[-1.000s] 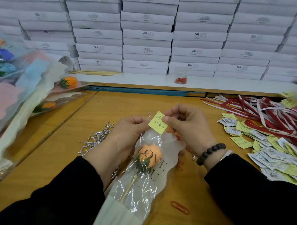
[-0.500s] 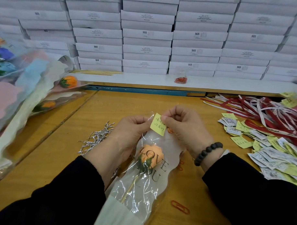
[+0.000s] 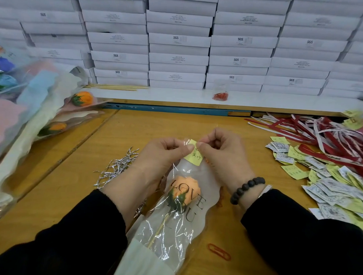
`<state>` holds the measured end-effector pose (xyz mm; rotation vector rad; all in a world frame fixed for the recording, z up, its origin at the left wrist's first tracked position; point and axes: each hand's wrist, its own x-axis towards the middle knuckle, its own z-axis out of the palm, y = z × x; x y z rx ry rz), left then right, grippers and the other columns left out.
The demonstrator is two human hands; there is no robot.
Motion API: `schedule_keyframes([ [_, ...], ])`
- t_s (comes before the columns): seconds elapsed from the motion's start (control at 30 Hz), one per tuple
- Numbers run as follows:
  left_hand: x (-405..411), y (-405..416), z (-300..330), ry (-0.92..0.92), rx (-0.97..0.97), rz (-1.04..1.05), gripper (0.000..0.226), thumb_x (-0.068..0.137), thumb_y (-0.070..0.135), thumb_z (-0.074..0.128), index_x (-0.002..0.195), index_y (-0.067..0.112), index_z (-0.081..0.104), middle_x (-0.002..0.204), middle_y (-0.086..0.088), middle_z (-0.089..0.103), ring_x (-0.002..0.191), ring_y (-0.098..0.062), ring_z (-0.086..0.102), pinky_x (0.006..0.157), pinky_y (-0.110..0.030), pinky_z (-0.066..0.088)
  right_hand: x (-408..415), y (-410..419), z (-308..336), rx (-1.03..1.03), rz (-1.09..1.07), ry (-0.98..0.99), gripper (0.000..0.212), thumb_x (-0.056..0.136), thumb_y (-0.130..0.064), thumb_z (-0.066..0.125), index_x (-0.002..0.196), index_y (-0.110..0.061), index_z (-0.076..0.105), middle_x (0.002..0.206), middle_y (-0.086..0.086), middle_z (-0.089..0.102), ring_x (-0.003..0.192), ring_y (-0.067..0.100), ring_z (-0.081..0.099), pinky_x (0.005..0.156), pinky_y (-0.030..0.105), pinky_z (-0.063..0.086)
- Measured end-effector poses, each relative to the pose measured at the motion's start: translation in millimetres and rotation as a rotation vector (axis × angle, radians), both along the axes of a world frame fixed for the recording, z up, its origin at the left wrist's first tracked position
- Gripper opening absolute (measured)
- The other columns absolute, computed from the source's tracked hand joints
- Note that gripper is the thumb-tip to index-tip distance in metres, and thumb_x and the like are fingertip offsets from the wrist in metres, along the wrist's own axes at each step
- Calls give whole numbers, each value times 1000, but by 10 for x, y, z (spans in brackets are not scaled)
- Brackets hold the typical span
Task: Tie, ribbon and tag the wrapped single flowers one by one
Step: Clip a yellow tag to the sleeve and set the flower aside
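— Two hands on one flower? What have you got hold of?

— My left hand (image 3: 163, 155) and my right hand (image 3: 221, 151) meet at the top of the wrapped orange rose (image 3: 185, 190). Both pinch the yellow note tag (image 3: 194, 156) against the upper edge of the clear sleeve (image 3: 173, 229), thumb and forefinger closed on it from either side, my other fingers curled in.

— Where does the flower lie?

— On the wooden table (image 3: 176, 129), right in front of me, head away from me and stem toward my body. The sleeve is printed with "LOVE YOU" across the bloom, and its lower part is pale opaque paper.

— Is the tag written on?

— Yes, handwritten marks, too small for me to read.

— What is around you?

— Just left of my left wrist, a heap of silver twist ties (image 3: 115, 168). To my right, a spread of yellow notes and printed code slips (image 3: 323, 183), and behind those a tangle of red and white ribbons (image 3: 331, 136). A red paper clip (image 3: 218, 251) lies near the sleeve's lower right side. More wrapped flowers (image 3: 43, 112) are piled at the far left, an orange one among them. Along the back, stacked white boxes (image 3: 180, 40) stand on a white shelf, with a small bag of red clips (image 3: 220, 95) in front of them. I wear a dark bead bracelet (image 3: 246, 189) on my right wrist.
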<state>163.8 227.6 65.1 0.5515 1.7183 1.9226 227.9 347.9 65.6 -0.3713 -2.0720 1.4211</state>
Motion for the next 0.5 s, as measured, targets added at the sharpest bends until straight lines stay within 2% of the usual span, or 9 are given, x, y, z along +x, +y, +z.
schedule_keyframes([
  [0.07, -4, -6, -11, 17, -1, 10, 8, 81, 8, 65, 76, 2, 63, 58, -4, 64, 44, -11, 58, 44, -19, 46, 4, 1, 2, 8, 9, -4, 6, 82, -4, 65, 77, -7, 62, 74, 7, 62, 70, 16, 61, 60, 25, 52],
  [0.23, -2, 6, 1, 13, -2, 20, 7, 84, 7, 62, 79, 1, 62, 55, -2, 63, 44, -9, 56, 43, -19, 45, 26, 25, 29, -43, 71, -16, 4, 81, -4, 66, 80, -6, 63, 77, 12, 63, 68, 14, 58, 61, 21, 51],
  [0.33, 6, 22, -6, 4, 9, 31, 11, 83, 8, 63, 84, -3, 62, 64, -9, 63, 48, -13, 55, 47, -21, 47, 22, 14, 22, -36, 74, -1, 8, 80, -3, 68, 76, -8, 62, 73, 9, 62, 64, 11, 58, 57, 18, 50],
  [0.5, 3, 3, 6, -9, 11, 52, 11, 83, 7, 64, 73, 3, 61, 58, -5, 65, 44, -9, 57, 43, -17, 46, 23, 52, 49, -30, 72, -33, 6, 85, -11, 64, 80, -14, 63, 80, 6, 66, 64, 5, 60, 57, 13, 51],
])
